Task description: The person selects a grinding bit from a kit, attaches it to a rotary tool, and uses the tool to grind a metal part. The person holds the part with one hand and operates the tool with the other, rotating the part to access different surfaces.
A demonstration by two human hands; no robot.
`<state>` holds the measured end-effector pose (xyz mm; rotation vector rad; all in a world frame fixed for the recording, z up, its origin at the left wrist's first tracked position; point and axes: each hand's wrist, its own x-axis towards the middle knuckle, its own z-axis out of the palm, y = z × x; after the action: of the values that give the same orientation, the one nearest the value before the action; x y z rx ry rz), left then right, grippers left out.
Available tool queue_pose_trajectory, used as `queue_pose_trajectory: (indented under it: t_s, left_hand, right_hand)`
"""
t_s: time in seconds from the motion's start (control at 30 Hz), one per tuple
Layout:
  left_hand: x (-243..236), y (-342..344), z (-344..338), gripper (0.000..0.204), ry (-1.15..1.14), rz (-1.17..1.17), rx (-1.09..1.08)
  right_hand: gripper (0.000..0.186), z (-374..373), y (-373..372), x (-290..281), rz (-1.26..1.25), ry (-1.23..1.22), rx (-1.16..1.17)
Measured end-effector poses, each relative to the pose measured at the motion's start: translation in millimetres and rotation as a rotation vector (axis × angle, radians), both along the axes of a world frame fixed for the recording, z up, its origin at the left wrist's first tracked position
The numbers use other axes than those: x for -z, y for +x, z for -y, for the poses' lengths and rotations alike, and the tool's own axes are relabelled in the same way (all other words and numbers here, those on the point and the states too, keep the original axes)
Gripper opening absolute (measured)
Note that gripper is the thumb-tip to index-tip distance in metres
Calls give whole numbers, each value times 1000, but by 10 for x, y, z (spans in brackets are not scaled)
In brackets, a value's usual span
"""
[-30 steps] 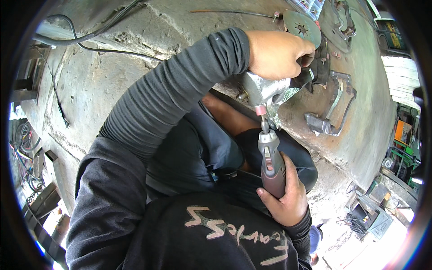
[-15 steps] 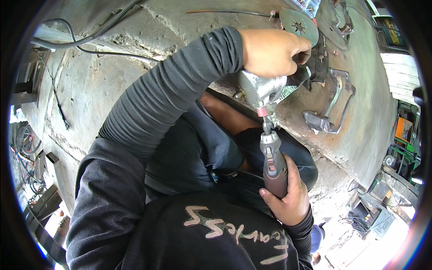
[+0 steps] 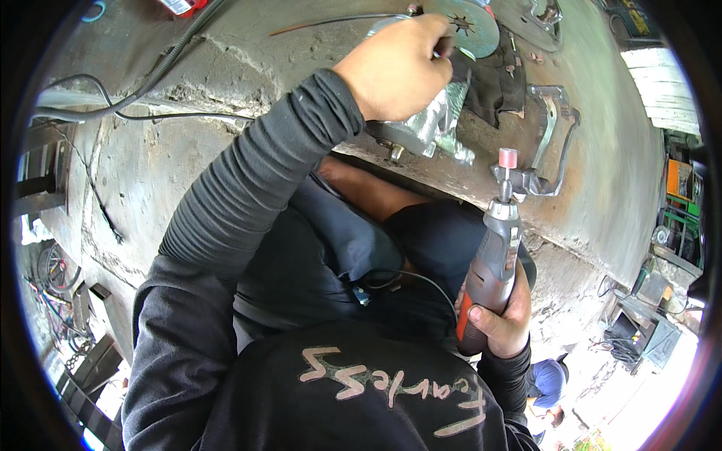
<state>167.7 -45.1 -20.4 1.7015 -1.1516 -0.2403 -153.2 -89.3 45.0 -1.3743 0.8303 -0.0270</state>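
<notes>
My right hand (image 3: 505, 319) is wrapped round a grey and black rotary tool (image 3: 489, 259) with an orange strip along its side. A small pink grinding stone (image 3: 508, 158) sits on the tool's tip, pointing away from me and apart from the metal part. My left hand (image 3: 400, 69) is closed, fingers curled, over a shiny silver metal part (image 3: 427, 134) that rests at the edge of the worn surface. My hand hides much of this part, and its exact kind cannot be made out. A small brass-coloured fitting (image 3: 396, 152) shows beneath it.
Beyond my left hand lies a round disc (image 3: 481, 36) with a star-shaped hole, beside a dark cloth (image 3: 492, 94). A metal bracket (image 3: 543, 139) lies to the right. A ribbed hose (image 3: 169, 64) and a black cable cross the left. Another person (image 3: 547, 382) is at lower right.
The rotary tool has moved right in my right hand, and its stone has come away from the metal part. My left hand and the part now appear farther left; the whole view has shifted somewhat.
</notes>
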Motion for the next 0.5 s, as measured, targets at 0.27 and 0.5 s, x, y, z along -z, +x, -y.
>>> queue_pose_trajectory:
  t_s: [0.27, 0.5]
  left_hand:
    - [77, -10, -34, 21, -63, -258, -174]
    - [-168, 40, -215, 22, 120, -290, 170]
  right_hand:
    - [67, -1, 21, 180, 1, 38, -43]
    - [77, -60, 94, 411, 91, -8, -58]
